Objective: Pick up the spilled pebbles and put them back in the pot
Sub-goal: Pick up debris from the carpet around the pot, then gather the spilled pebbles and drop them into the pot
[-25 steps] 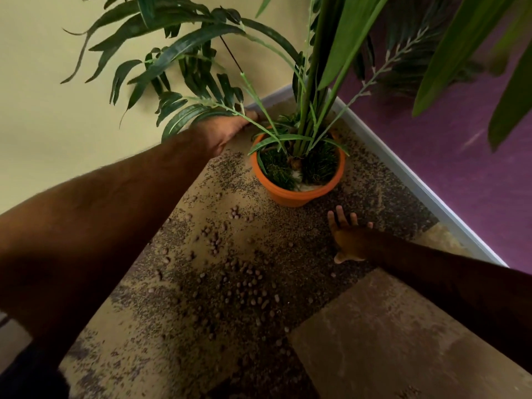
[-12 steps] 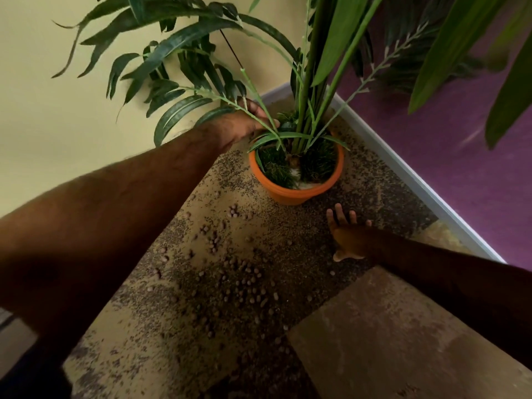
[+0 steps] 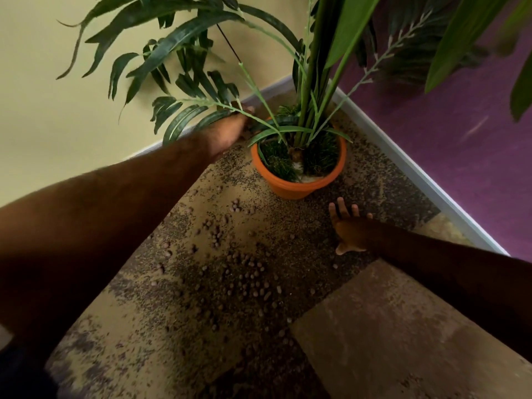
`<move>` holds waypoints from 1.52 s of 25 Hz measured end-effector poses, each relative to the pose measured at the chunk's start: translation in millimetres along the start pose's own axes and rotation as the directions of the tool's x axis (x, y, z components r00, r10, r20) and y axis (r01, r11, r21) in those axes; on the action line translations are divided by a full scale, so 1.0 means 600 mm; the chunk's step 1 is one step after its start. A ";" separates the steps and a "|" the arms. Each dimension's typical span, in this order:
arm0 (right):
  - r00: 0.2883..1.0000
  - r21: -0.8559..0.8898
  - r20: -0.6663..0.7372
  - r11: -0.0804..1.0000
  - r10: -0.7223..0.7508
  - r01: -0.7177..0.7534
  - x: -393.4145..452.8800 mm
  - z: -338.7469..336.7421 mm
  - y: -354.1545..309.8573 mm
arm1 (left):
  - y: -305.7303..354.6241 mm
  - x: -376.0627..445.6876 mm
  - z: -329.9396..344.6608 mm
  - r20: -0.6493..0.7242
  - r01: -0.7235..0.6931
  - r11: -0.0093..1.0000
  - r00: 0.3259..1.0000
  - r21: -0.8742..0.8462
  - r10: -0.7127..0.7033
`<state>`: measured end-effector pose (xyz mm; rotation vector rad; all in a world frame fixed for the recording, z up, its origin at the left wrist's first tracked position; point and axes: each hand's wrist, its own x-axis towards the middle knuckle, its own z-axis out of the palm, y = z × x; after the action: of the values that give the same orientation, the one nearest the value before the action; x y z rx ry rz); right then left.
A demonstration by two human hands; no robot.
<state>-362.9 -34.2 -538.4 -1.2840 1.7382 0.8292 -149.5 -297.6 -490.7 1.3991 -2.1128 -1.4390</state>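
While the left hand [image 3: 230, 133] is sliding along the pot [image 3: 296, 185] rim, its fingers are hidden by fronds: grip unreadable.
Centre frame, pebbles [image 3: 247, 272] are lying spilled on the carpet [image 3: 388, 326]; at right, the right hand [image 3: 349, 228] is resting flat, fingers spread, empty, unmoved.

Pot [image 3: 299, 185]: on the floor [image 3: 178, 335], upper centre of frame, in the corner where two walls meet. Plant [image 3: 316, 90]: in the pot, fronds spreading to upper left and upper right. Pebbles [image 3: 247, 272]: scattered on the floor at centre, below and left of the pot. Left hand [image 3: 230, 131]: just left of the pot, under a frond. Right hand [image 3: 349, 228]: flat on the floor, below and right of the pot.
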 end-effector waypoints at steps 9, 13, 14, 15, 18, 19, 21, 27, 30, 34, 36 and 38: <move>0.999 0.057 -0.022 0.998 0.035 -0.034 -0.001 0.000 -0.015 | -0.065 -0.086 -0.003 0.178 -0.060 0.926 0.984 0.372 -0.008; 0.994 0.123 -0.099 0.992 0.052 -0.040 0.006 0.009 -0.021 | -0.114 -0.162 -0.005 0.364 -0.126 0.910 0.931 0.395 -0.029; 0.991 0.129 -0.119 0.991 0.052 -0.036 0.008 0.011 -0.024 | -0.131 -0.182 -0.006 0.370 -0.157 0.889 0.929 0.430 -0.014; 0.990 0.137 -0.136 0.990 0.042 -0.024 0.009 0.010 -0.030 | -0.151 -0.197 -0.007 0.350 -0.166 0.872 0.937 0.460 -0.006; 0.981 0.156 -0.194 0.986 -0.022 0.053 0.006 0.014 -0.062 | -0.200 -0.235 -0.005 0.261 -0.065 0.809 0.959 0.584 -0.111; 0.974 0.151 -0.221 0.985 -0.048 0.083 0.002 0.020 -0.080 | -0.212 -0.244 -0.002 0.244 -0.043 0.768 0.958 0.638 -0.149; 0.954 0.140 -0.281 0.979 -0.104 0.148 -0.003 0.039 -0.124 | -0.230 -0.259 0.008 0.248 -0.070 0.703 0.956 0.708 -0.155; 0.910 0.312 -0.401 0.918 -0.107 0.245 -0.005 0.091 -0.232 | -0.267 -0.295 0.067 0.290 -0.120 0.664 0.945 0.738 -0.150; 0.856 0.284 -0.491 0.900 -0.160 0.331 -0.008 0.122 -0.267 | -0.269 -0.293 0.087 0.315 -0.212 0.559 0.944 0.802 -0.094; 0.769 0.138 -0.601 0.920 -0.215 0.366 0.000 0.156 -0.283 | -0.271 -0.283 0.093 0.330 -0.268 0.500 0.943 0.823 -0.037; 0.720 0.104 -0.651 0.911 -0.242 0.400 0.003 0.169 -0.284 | -0.278 -0.282 0.089 0.339 -0.291 0.479 0.941 0.829 -0.016; 0.677 0.102 -0.697 0.902 -0.236 0.420 0.000 0.180 -0.289 | -0.283 -0.286 0.088 0.350 -0.302 0.469 0.937 0.830 -0.016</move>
<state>-172.5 12.0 -595.4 -1.7809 1.9625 -0.1254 4.1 -140.0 -603.1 1.1806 -3.3553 -0.4126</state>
